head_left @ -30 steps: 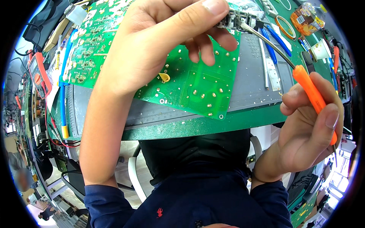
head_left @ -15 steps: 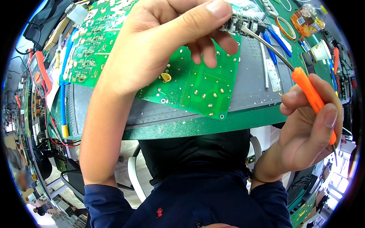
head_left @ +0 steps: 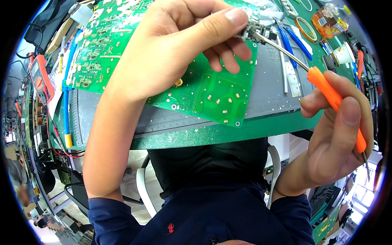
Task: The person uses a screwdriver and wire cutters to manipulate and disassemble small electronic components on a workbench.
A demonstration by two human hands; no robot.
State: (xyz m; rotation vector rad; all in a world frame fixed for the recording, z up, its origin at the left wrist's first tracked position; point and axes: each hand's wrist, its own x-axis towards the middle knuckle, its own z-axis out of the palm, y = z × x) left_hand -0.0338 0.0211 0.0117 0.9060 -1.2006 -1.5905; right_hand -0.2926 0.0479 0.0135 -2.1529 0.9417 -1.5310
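My left hand [head_left: 171, 49] is raised over a large green circuit board [head_left: 216, 94], gripping a small dark-and-metal component [head_left: 261, 33] near my thumb and fingertips; part of it is hidden. Loosely curled round an orange-handled screwdriver [head_left: 326, 87], my right hand [head_left: 335, 134] is at the right side. The screwdriver's long shaft runs up-left, its tip at the component. A small yellow part [head_left: 179, 83] on the board is partly covered by my left hand.
Blue-handled cutters [head_left: 300, 43], metal strips [head_left: 293, 77], a tape roll [head_left: 306, 28], an orange package [head_left: 330, 20] and a cup [head_left: 344, 54] lie rightward on the grey mat [head_left: 269, 98]. A red multimeter [head_left: 41, 79] and blue tool [head_left: 67, 114] sit left. Blurred people show far left.
The screwdriver handle has shifted up-left at its top and rightward at its lower end, with my right fingers moving along. My left hand and the component have moved slightly.
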